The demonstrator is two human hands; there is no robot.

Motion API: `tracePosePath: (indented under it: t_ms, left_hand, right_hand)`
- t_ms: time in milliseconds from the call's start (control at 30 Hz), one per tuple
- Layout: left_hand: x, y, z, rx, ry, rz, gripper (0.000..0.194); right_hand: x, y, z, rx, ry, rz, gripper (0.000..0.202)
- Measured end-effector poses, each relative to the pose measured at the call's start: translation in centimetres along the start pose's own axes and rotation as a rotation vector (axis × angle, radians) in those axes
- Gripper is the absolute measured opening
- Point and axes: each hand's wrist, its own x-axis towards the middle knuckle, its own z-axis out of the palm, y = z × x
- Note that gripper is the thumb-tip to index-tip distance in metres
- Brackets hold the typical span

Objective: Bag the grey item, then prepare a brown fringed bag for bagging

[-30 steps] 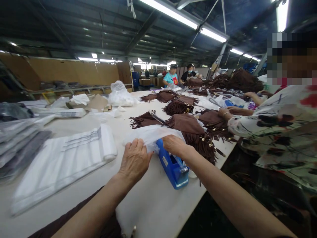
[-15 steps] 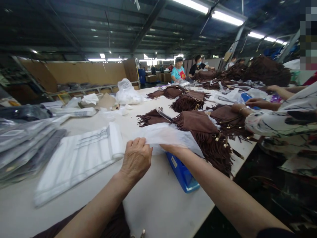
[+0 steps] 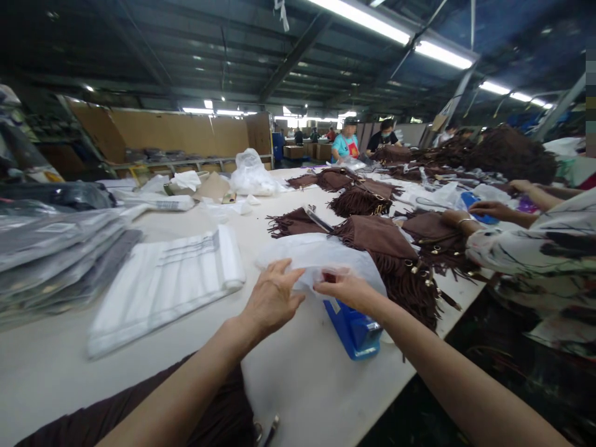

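Observation:
A thin white plastic bag (image 3: 298, 251) lies spread over a blue tape dispenser (image 3: 351, 332), whose lower part shows. At the bag's near left edge is my left hand (image 3: 274, 295), its fingers apart. My right hand (image 3: 344, 288) is at the near side of the bag, thumb and fingers pressed together on the plastic. Brown fringed bags (image 3: 372, 239) with metal fittings lie just behind and to the right. Another dark brown piece (image 3: 205, 397) sits at the table's near edge, below my left forearm.
Folded white plastic bags (image 3: 167, 282) and a stack of packed grey items (image 3: 60, 261) are on the left. To the right, a person in a patterned sleeve (image 3: 535, 242) handles brown bags. Two more people (image 3: 345, 146) are at the far end.
My right hand has come out from under the white plastic and now pinches its near side. My left hand has loosened from a closed grip, fingers spreading. The view has shifted slightly.

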Motion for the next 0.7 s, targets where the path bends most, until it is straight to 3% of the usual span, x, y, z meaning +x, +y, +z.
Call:
tracePosePath:
  t_ms: [67,133,233,300,500,700]
  left_hand:
    - [-0.9,0.1,-0.4,-0.384,-0.069,-0.100,0.067]
    - [-2.1,0.4,-0.7,-0.772,-0.135,-0.236,0.074]
    - [-4.4,0.8,-0.8,-1.210,-0.218,-0.428,0.058]
    - [-6.1,0.8,-0.6,-1.377,-0.226,-0.524,0.042]
    - [-11.6,-1.6,-2.1,-1.490,-0.092,-0.748,0.021]
    - [-17.6,-5.7,-5.3,-1.476,0.034,-0.833,0.017]
  right_hand:
    - [-1.9,-0.4,-0.3,0.155,-0.091,0.032,0.008]
    - [-3.7,-1.0,0.1,0.333,-0.143,0.068,0.015]
    - [-5.5,-2.0,1.9,0.716,-0.171,0.185,0.018]
    - [-6.0,-2.8,3.5,0.909,-0.181,0.254,0.028]
    - [-6.3,-4.1,7.8,1.138,-0.294,0.358,0.046]
    - [-5.7,-5.2,11.4,1.029,-0.488,0.362,0.034]
